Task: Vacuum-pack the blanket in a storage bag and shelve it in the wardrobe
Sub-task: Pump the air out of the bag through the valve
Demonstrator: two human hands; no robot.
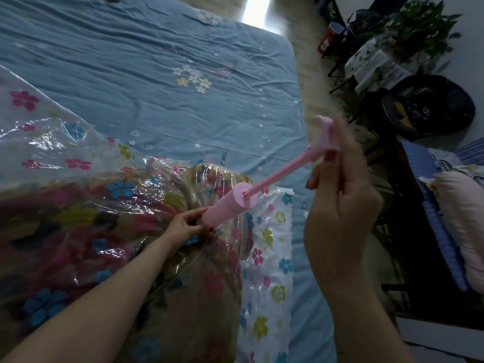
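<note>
A clear storage bag (269, 260) printed with coloured flowers lies on the bed, and a patterned blanket (78, 231) shows through it. A pink hand pump (230, 205) stands slanted on the bag. My left hand (187, 224) grips the lower end of the pump barrel where it meets the bag. My right hand (337, 195) is closed around the pump's T-handle (324, 134), with the plunger rod (277, 176) drawn far out of the barrel. The handle is blurred.
The bed wears a blue sheet (157, 74) with small flowers and stars. Right of the bed, across a strip of pale floor, stand a dark bin (429, 106), a potted plant (419, 27), a red can (328, 39) and a chair with striped bedding (445, 205).
</note>
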